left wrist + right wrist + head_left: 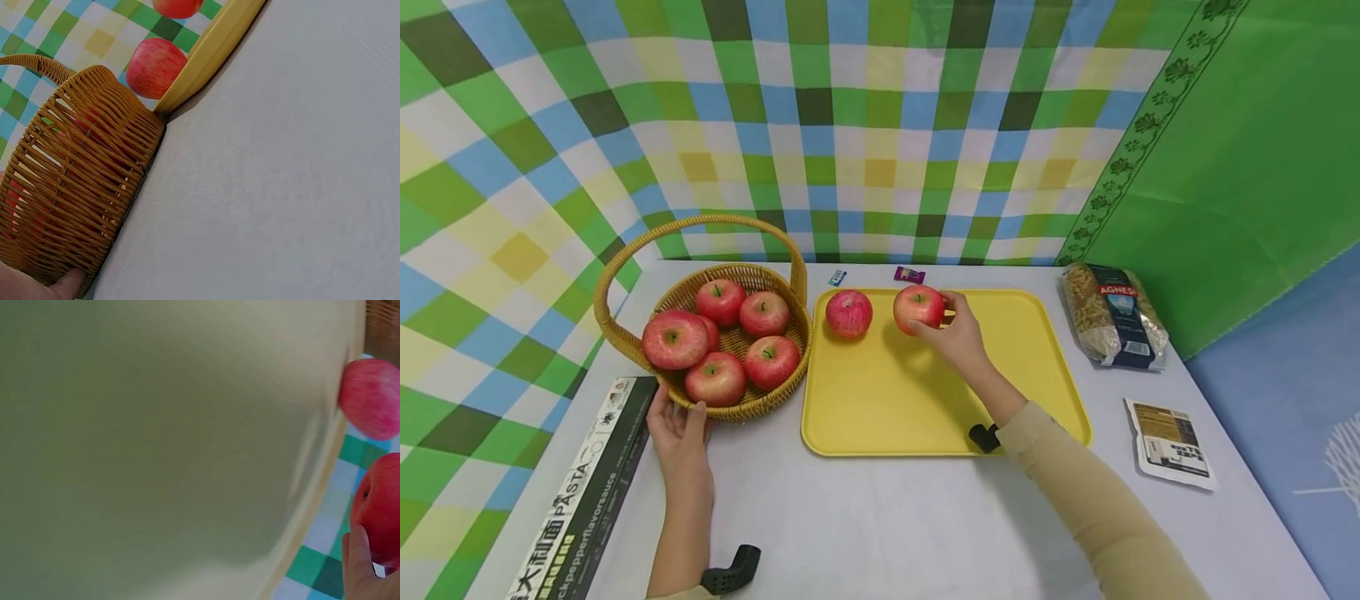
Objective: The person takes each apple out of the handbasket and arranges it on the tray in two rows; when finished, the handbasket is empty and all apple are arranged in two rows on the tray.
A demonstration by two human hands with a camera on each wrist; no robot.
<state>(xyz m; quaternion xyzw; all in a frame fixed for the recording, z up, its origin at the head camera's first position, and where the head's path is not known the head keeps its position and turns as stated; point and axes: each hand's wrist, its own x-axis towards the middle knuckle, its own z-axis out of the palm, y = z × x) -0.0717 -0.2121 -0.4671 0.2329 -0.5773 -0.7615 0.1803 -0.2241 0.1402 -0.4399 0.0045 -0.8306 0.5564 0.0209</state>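
My right hand (958, 333) grips a red apple (919, 308) by its right side, above the back of the yellow tray (880, 417). In the right wrist view the fingers (359, 553) press against the held apple (381, 509). Another apple (848, 314) sits in the tray's back left corner. To the left stands a wicker basket (760, 406) with a tall arched handle, holding several red apples (675, 339). My left hand (679, 429) touches the basket's front left wall, thumb at the front; in the left wrist view the thumb (69, 282) lies against the weave.
A long black-and-white pasta box (595, 492) lies left of the basket. Two small packets, one blue (837, 277) and one purple (910, 274), lie behind the tray. On the right are a bag of pasta (1112, 317) and a flat brown-and-white pouch (1170, 443).
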